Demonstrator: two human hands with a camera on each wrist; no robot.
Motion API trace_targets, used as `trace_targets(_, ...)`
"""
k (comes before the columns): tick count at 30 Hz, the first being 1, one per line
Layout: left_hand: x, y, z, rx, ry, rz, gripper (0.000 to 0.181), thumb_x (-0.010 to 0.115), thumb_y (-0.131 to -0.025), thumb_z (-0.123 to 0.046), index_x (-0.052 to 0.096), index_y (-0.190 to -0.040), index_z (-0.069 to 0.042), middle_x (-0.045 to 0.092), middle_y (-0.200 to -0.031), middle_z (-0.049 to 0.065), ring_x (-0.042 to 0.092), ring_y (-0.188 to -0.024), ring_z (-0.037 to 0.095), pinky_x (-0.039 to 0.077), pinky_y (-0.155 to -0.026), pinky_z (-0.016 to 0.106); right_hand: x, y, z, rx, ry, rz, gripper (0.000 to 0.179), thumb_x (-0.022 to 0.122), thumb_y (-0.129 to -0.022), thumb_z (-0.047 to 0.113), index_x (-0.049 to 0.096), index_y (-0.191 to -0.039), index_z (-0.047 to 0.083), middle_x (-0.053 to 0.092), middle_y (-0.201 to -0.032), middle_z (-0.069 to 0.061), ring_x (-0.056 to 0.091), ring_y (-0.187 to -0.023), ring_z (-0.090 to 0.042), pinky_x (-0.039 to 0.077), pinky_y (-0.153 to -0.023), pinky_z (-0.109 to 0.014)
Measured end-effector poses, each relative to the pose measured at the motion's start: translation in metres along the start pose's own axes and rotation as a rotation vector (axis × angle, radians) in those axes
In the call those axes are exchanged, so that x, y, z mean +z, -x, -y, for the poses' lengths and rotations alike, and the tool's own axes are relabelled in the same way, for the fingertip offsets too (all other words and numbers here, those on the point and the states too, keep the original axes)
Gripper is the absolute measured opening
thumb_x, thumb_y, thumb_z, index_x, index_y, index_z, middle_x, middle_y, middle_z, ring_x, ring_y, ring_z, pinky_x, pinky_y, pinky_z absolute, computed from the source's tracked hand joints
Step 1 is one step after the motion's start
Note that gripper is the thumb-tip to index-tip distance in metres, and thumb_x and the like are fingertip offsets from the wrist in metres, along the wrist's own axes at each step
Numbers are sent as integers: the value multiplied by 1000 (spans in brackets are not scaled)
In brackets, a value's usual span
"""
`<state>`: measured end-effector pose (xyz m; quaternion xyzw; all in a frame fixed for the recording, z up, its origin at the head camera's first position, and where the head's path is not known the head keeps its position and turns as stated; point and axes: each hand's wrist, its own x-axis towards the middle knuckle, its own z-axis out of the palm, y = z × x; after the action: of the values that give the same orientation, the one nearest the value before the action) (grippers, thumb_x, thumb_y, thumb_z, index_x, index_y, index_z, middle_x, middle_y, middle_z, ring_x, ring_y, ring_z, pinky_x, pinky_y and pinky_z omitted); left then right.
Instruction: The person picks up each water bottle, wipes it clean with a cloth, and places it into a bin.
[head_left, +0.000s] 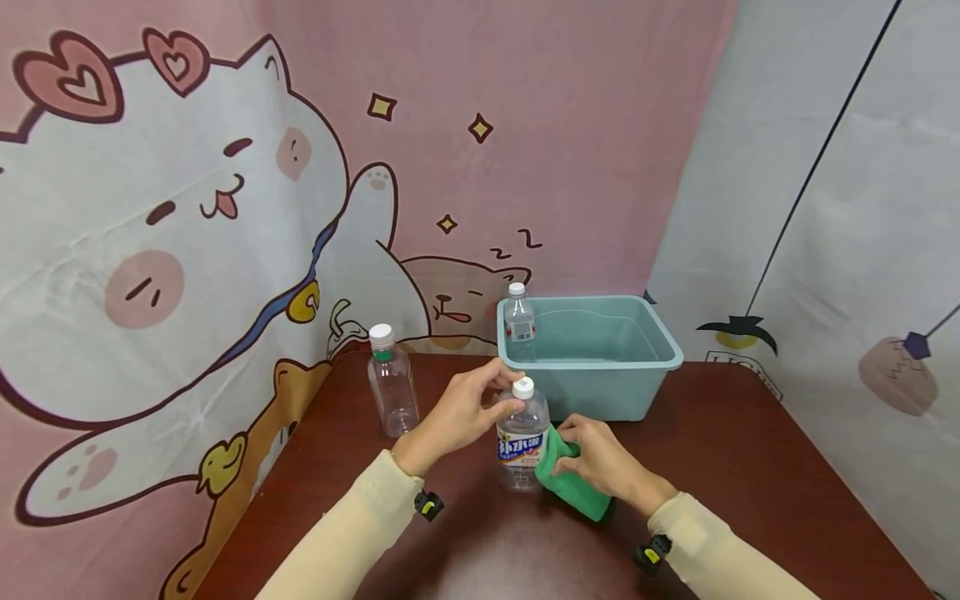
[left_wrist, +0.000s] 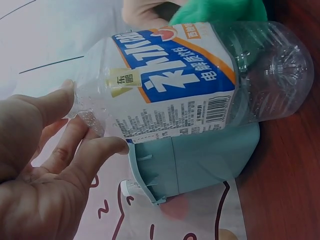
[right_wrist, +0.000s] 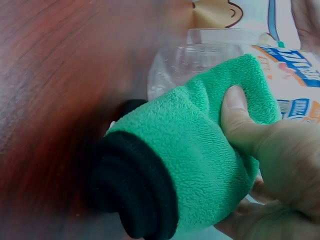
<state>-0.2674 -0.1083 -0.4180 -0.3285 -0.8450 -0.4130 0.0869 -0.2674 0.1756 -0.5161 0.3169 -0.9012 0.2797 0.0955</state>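
Note:
A clear plastic bottle [head_left: 522, 446] with a blue and white label and white cap stands upright in front of me. My left hand [head_left: 467, 410] grips its upper part, thumb and fingers around the shoulder in the left wrist view. My right hand [head_left: 600, 462] pinches a green cloth [head_left: 577, 487] that lies against the bottle's right side. In the right wrist view the fuzzy cloth [right_wrist: 200, 145] is bunched, with a black band [right_wrist: 135, 185] at its lower end. Part of the bottle's side is hidden behind the cloth.
A second clear bottle [head_left: 392, 392] with a white cap and green neck ring stands to the left. Behind my hands is a blue-grey bin [head_left: 592, 392], with a third capped bottle [head_left: 519, 325] upright at its left end. All rests on a dark red-brown table [head_left: 735, 492].

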Motion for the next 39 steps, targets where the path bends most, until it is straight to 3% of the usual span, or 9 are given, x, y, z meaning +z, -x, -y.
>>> trace_targets(4,0,0,1,-2,6,0,33,87,-107,-15,70,-135,-11,84,-135,8,83,-121,26,70,-107,53,8,1,-1,-8,10,65,19,105,-86,21,88,-93,15,79,-113,-5,80,-103,-23,69,-83,-33)
trace_targets(7,0,-1,3,6,-1,-3,29,86,-108,-16,70,-131,-11,84,-139,8,83,-122,25,70,-106,53,12,2,-2,3,-5,106,26,105,-87,21,80,-81,17,79,-115,-9,80,-105,-24,70,-84,-33)
trace_targets(9,0,-1,3,9,-8,-4,27,86,-108,-16,70,-129,-12,83,-143,8,83,-123,25,70,-105,53,13,2,-2,9,-17,103,26,105,-87,21,80,-81,17,79,-114,-8,80,-104,-23,69,-83,-32)
trace_targets(14,0,-3,3,-3,-14,1,28,86,-108,-17,70,-130,-12,83,-144,7,83,-124,24,70,-106,52,13,3,-7,3,-33,53,18,105,-86,21,91,-96,17,80,-107,-3,78,-96,-15,67,-79,-29)
trace_targets(19,1,-5,2,-22,-3,20,32,86,-108,-18,69,-135,-12,83,-140,7,82,-126,25,70,-109,51,14,6,-13,8,-81,24,16,103,-90,15,92,-97,25,83,-106,2,78,-96,-9,66,-80,-27)
trace_targets(24,2,-3,2,-23,-15,16,31,86,-108,-19,69,-133,-13,83,-141,6,82,-125,23,70,-107,47,13,8,-16,25,-145,19,14,100,-94,21,92,-100,32,84,-108,9,78,-98,-7,65,-81,-25)
trace_targets(32,3,-1,5,-12,3,9,30,86,-107,-18,69,-131,-12,83,-142,8,82,-123,25,71,-102,52,8,11,-10,58,-190,-23,15,99,-95,26,91,-107,32,84,-110,10,77,-102,-8,65,-83,-25)
trace_targets(39,1,-1,4,-6,2,11,31,87,-106,-16,68,-131,-12,82,-146,8,83,-122,25,71,-105,53,-3,6,0,73,-164,-118,22,100,-93,21,93,-113,26,82,-111,10,76,-101,-6,64,-83,-25)
